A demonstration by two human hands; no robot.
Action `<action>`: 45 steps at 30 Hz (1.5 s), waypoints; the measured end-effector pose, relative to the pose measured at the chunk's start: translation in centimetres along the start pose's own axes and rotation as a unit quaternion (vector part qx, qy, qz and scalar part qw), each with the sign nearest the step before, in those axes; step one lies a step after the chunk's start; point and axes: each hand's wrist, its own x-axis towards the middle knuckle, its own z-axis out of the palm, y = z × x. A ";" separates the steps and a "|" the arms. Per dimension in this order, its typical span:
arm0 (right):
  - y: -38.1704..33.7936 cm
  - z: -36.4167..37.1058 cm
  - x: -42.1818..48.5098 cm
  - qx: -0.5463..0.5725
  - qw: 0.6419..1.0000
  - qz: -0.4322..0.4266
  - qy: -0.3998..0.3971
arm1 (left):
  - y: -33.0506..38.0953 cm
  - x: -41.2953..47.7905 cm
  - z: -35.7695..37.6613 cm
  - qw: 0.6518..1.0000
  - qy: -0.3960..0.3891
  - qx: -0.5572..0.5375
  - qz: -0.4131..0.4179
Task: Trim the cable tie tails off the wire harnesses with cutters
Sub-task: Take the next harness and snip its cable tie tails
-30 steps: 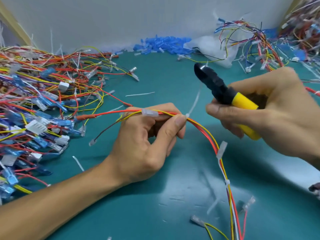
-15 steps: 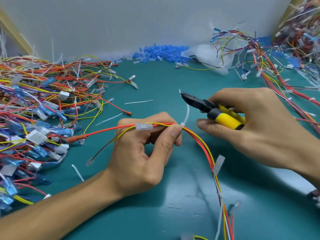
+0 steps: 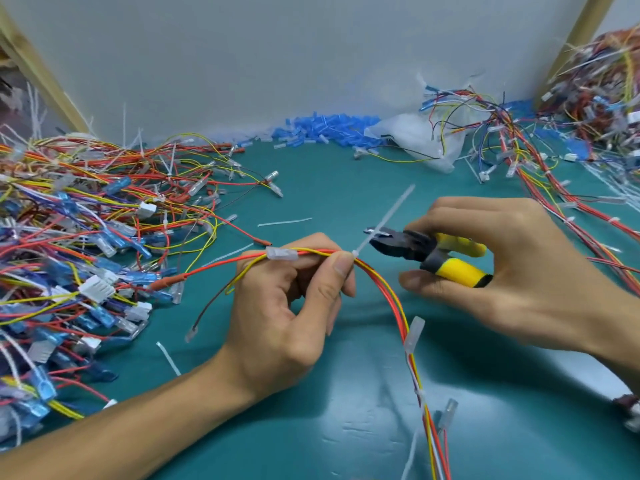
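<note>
Cutters [image 3: 426, 252] have come down and in from 0.5 s ago, and the nose now meets the cable tie tail [image 3: 384, 220] just right of the left hand [image 3: 287, 306].

Nearest the camera, below and right of the left hand, the wire harness [image 3: 398, 306] hangs toward the frame bottom. It carries a second tie [image 3: 419, 393] with what looks like an uncut tail.

Left hand pinches the harness, thumb and curled fingers closed round the wires at the tie head. Right hand [image 3: 519, 278], right of the left hand, grips the yellow cutter handles. The tail stands up-right across the cutter nose; can't tell if it sits between the blades.

Progress, judged: this cut is not yet made, and at least one more tie is left on this harness.

Loose cut tail [image 3: 284, 222] lies on the teal worktop [image 3: 346, 427] just beyond the left hand, so some trimming is done. Big harness pile [image 3: 86, 220] sits left of the left hand, another pile [image 3: 554, 161] far right beyond it; which pile is done is unclear. Blue sleeves [image 3: 329, 129] lie farthest, at the wall.

No brand, label or readable writing.
</note>
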 end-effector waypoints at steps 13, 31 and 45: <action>0.4 -0.2 -0.2 -0.067 0.997 -0.030 -0.023 | -0.3 0.1 0.1 1.000 -0.005 0.001 -0.008; 0.8 -0.7 -0.4 -0.063 0.996 -0.043 -0.039 | -0.5 0.0 -0.2 0.990 -0.070 -0.110 -0.053; 1.2 0.0 -0.3 -0.175 0.980 -0.078 0.058 | -0.6 2.8 -1.2 0.856 -0.208 -0.368 -0.299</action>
